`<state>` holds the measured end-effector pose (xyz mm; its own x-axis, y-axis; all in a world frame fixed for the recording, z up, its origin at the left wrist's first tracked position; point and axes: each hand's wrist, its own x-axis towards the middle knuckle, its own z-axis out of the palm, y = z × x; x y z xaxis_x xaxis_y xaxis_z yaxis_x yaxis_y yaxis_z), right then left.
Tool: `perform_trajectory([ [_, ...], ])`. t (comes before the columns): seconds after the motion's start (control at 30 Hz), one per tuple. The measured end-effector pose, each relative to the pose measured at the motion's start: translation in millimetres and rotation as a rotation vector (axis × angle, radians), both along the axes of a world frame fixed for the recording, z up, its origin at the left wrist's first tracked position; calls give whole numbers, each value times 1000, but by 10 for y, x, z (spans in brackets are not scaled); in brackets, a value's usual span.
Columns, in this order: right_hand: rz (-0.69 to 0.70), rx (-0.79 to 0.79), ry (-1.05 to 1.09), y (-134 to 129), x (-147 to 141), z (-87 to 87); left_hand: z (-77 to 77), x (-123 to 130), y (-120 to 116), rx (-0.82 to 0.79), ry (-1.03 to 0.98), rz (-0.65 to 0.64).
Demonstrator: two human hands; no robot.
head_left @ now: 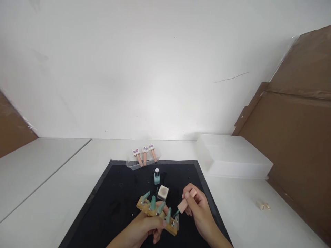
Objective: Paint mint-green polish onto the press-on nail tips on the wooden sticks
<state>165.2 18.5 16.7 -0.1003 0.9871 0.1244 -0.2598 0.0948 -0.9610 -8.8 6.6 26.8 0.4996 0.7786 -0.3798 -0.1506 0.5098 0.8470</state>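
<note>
My left hand (pixel 152 224) is closed around a yellowish nail stand (pixel 157 214), which is tilted down to the right. Several false nails rise from it, most of them painted teal, such as this false nail (pixel 152 203); the false nail at the right end (pixel 177 221) looks clear. In my right hand (pixel 196 205) is a nail polish brush (pixel 186 201), pinched by its pink cap. The brush tip meets or nearly meets the right-end nail. Just beyond the stand is a white square bottle (pixel 162 193), and behind that stands a teal polish bottle (pixel 156 177) with a silver cap.
A clear tray (pixel 134 166) at the back holds three pink-handled bottles (pixel 144 155). A black mat (pixel 116 193) covers the work area. On the right are a white translucent bin (pixel 235 158), small beige rings (pixel 264 206) and a brown cardboard wall (pixel 292 137).
</note>
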Motion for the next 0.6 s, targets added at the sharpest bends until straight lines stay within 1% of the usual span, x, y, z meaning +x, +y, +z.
perform_trajectory([
  [0.3, 78, 37, 14, -33, 5, 43, -6, -12, 3, -4, 12, 1],
  [0.6, 57, 83, -67, -17, -3, 81, -8, 13, -18, 18, 1, -24],
])
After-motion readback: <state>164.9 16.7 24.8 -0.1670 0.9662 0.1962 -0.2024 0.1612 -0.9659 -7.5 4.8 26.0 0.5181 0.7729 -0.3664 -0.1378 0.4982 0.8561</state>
